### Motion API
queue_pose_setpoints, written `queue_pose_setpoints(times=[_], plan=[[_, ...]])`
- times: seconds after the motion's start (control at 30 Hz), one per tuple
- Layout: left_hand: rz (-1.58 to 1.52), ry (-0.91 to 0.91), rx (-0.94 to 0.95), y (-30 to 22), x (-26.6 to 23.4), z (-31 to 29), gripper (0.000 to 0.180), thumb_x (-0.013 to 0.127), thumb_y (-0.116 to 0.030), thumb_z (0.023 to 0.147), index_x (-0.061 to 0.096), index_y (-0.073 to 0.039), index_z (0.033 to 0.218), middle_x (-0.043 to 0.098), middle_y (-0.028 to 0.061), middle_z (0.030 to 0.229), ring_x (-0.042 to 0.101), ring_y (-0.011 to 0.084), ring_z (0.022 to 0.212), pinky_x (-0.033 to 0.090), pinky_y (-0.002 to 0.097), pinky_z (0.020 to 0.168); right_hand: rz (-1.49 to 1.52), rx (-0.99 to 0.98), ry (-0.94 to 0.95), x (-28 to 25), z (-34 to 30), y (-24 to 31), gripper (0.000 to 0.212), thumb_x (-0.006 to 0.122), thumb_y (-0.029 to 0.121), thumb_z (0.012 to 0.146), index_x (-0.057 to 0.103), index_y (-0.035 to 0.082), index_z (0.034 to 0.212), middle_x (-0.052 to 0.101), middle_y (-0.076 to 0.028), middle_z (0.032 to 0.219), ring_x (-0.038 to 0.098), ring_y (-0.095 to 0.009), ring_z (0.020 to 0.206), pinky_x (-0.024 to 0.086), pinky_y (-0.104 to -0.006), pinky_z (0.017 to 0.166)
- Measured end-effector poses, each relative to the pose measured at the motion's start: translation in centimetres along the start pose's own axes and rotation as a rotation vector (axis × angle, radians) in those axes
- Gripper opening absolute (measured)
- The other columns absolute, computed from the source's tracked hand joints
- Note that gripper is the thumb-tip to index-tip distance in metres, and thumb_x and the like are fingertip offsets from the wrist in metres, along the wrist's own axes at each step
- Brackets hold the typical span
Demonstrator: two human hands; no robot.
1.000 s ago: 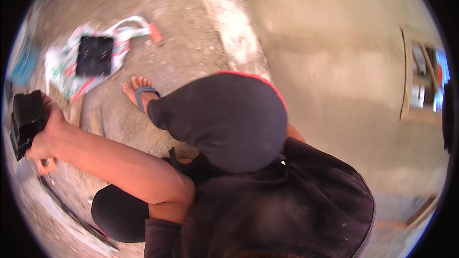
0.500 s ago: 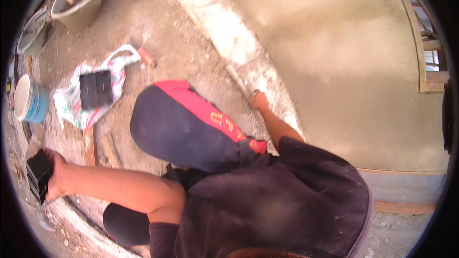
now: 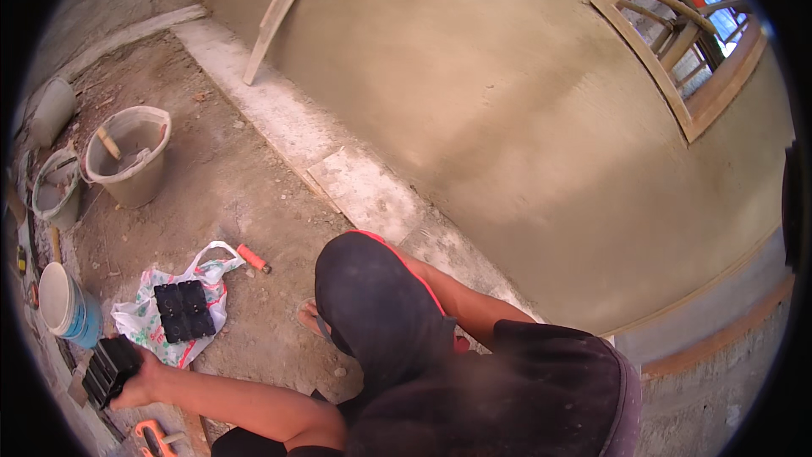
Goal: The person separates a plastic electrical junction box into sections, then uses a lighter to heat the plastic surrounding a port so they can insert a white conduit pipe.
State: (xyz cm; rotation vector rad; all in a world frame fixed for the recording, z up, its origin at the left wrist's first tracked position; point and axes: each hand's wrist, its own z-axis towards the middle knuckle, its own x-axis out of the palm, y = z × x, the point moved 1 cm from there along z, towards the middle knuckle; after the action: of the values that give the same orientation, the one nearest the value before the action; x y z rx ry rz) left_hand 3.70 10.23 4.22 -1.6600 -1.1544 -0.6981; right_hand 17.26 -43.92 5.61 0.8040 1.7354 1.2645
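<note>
The left hand (image 3: 142, 382) reaches out at the lower left, its fingers curled round the side of a black ribbed piece (image 3: 112, 372), pinching it above the ground; most of the fingertips are behind the piece. The right forearm (image 3: 474, 309) passes behind the raised, dark-clothed knee (image 3: 376, 313), which hides the right hand, so I cannot tell whether its fingers are spread or pressed together. An orange-handled tool (image 3: 154, 436) near the left forearm is cut off by the lower edge.

Just beyond the held piece, a white plastic bag (image 3: 135, 320) lies spread on the ground, bearing black square boxes (image 3: 184, 311) set close together. An orange cylinder (image 3: 253, 258) lies beside the bag's handle. To the left stands a white-and-blue bucket (image 3: 85, 315), its contents hard to make out.

Farther off, a large grey bucket (image 3: 138, 191) holds a wooden-handled tool (image 3: 109, 143). A smaller grey bucket (image 3: 66, 217) beside it has something greyish inside, too unclear to name. Farthest, a wooden strip (image 3: 272, 30) leans against the plastered wall (image 3: 474, 144).
</note>
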Motion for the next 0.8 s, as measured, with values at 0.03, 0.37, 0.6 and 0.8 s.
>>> queue_pose_setpoints(times=[0.03,0.37,0.6,0.8], plan=[[0.027,0.04,0.022,-0.2,-0.6,1.5,0.061,0.041,-0.06,0.092,0.065,-0.01,0.117,0.067,0.0144,0.114,0.066,0.0409,0.102,0.053,0.0617,0.089,0.045,0.018,-0.01,0.6,0.5,2.7,0.041,0.072,0.026,0.09,0.067,-0.002,0.119,0.073,-0.015,0.102,0.07,-0.023,0.092,0.056,-0.0357,0.083],[0.202,-0.016,0.048,2.1,1.3,-0.9,0.071,0.031,-0.068,0.096,0.06,-0.012,0.13,0.067,0.0123,0.12,0.066,0.0373,0.11,0.054,0.0574,0.092,-1.175,-0.55,-1.334,-30.2,0.1,32.2,0.033,0.064,0.03,0.096,0.074,0.004,0.113,0.075,-0.014,0.105,0.071,-0.022,0.092,0.054,-0.0346,0.084],[0.499,0.192,-0.188,7.5,5.4,-8.7,0.07,0.03,-0.066,0.101,0.053,-0.012,0.139,0.064,0.0111,0.127,0.067,0.0317,0.106,0.059,0.0517,0.082,-1.563,-0.191,-1.912,-45.7,-7.4,51.9,0.046,0.059,0.042,0.087,0.068,0.02,0.127,0.068,-0.016,0.125,0.064,-0.038,0.115,0.049,-0.0501,0.099],[0.64,0.395,-0.404,12.0,3.5,-8.5,0.072,0.043,-0.065,0.1,0.051,-0.006,0.141,0.062,0.0143,0.131,0.065,0.029,0.112,0.055,0.044,0.094,-2.105,0.001,-1.524,-66.8,-10.0,59.9,0.058,0.054,0.043,0.1,0.052,0.006,0.145,0.058,-0.024,0.138,0.058,-0.04,0.124,0.044,-0.0469,0.109]])
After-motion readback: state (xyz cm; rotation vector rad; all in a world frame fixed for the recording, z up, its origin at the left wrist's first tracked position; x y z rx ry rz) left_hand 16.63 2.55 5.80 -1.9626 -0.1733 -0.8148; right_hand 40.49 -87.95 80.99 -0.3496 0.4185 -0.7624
